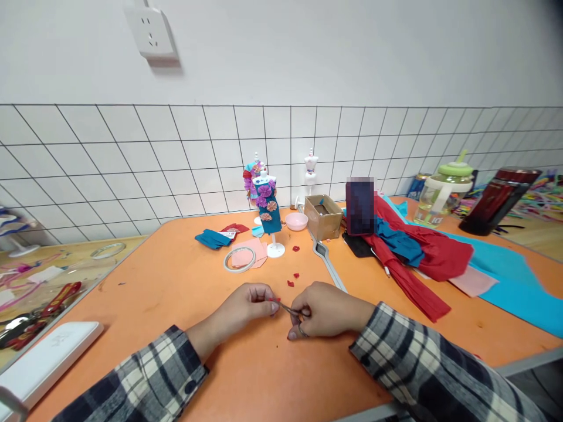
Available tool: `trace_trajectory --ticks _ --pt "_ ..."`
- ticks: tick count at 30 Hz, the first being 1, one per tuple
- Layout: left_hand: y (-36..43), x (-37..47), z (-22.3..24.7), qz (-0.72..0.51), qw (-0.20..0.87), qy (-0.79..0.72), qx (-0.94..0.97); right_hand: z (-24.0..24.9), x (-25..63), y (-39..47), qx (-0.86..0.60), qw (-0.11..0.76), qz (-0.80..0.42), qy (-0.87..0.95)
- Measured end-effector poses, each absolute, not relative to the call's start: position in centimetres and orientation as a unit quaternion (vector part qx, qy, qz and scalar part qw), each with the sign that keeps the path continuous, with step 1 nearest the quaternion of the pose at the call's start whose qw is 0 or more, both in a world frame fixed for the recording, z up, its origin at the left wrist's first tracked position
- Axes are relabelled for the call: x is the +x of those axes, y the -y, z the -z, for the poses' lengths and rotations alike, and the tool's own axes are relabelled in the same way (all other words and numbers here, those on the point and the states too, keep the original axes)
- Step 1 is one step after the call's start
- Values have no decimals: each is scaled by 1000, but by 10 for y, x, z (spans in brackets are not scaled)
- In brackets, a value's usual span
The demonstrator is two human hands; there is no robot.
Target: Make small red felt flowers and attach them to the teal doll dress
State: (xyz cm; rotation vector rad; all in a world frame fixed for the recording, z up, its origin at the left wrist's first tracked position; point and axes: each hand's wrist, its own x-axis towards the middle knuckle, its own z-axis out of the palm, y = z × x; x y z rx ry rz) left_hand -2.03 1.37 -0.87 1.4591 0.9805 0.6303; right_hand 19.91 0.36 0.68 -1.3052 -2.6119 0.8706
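My right hand [328, 309] grips a small pair of scissors [288, 309] by the finger loops, blades pointing left. The blade tips reach my left hand [244, 309], whose thumb and fingers pinch a tiny red paper piece [277, 300]. Most of that piece is hidden by the fingertips. Small red scraps [291, 283] lie on the orange tabletop [176, 305] just beyond my hands, with another red scrap [296, 248] farther back. Behind them stands a miniature dress form [268, 214] in a teal dress with purple and pink flowers.
A roll of tape [240, 269] lies on pink paper [259, 247] at centre left. A pink bowl [296, 221], cardboard box [324, 223] and phone [360, 205] stand behind. Red crepe paper [440, 252], a green-lidded bottle [444, 193] and dark red flask [499, 199] are right; a white power bank [53, 363] is left.
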Motion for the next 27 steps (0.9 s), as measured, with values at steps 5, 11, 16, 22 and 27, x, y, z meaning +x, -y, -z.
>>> trace_trajectory --ticks 5,11,16,22,27 --pt "-13 -24 7 -315 620 -378 611 -7 199 -6 -432 74 -287 852" --pt "-14 -24 11 -326 609 -411 594 -4 196 -5 -425 84 -299 850" --pt "-16 -24 14 -322 601 -419 599 -2 196 -3 -405 67 -312 857" --pt "-14 -24 12 -299 599 -410 620 -6 195 -2 -408 61 -310 857" --pt "-14 -23 10 -312 602 -414 607 -5 195 -3 -410 70 -315 853"
